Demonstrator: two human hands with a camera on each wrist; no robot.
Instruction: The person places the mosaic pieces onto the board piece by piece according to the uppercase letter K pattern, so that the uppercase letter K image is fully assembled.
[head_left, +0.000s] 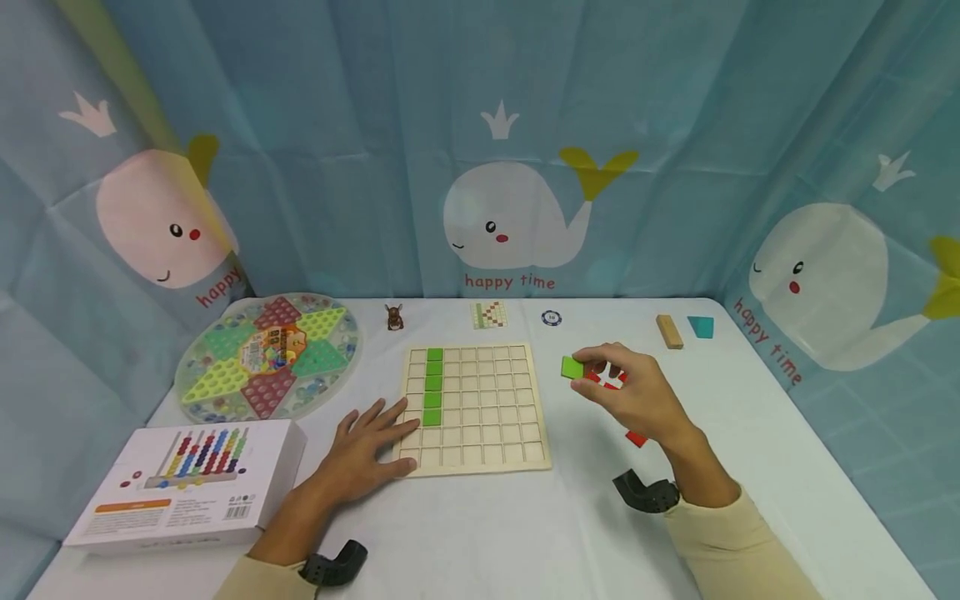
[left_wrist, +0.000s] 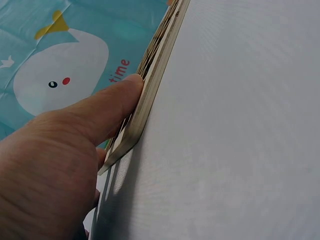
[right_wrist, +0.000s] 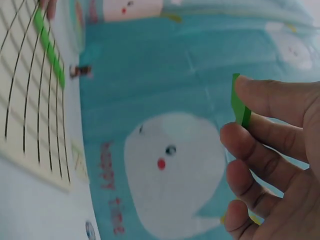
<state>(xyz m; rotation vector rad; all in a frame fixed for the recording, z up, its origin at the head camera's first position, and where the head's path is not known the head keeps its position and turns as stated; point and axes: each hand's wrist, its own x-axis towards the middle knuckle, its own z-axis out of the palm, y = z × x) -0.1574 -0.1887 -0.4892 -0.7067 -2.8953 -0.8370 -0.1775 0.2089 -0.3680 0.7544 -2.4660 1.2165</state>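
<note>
A pale wooden grid board (head_left: 480, 433) lies flat on the table, with several green square tiles (head_left: 432, 383) set in a column near its left side. My left hand (head_left: 367, 450) rests at the board's left edge with fingers spread; in the left wrist view the thumb (left_wrist: 115, 102) touches the board's rim. Between thumb and fingertips, my right hand (head_left: 633, 392) pinches one green tile (head_left: 572, 367) above the table, right of the board. Several red tiles (head_left: 636, 438) lie under and beside that hand, partly hidden by it.
To the left are a round Chinese checkers board (head_left: 217, 342) and a white abacus box (head_left: 187, 492). Along the back lie a small brown animal figure (head_left: 393, 317), a pattern card (head_left: 489, 315), a poker chip (head_left: 551, 317), a wooden block (head_left: 669, 332) and a teal piece (head_left: 701, 327).
</note>
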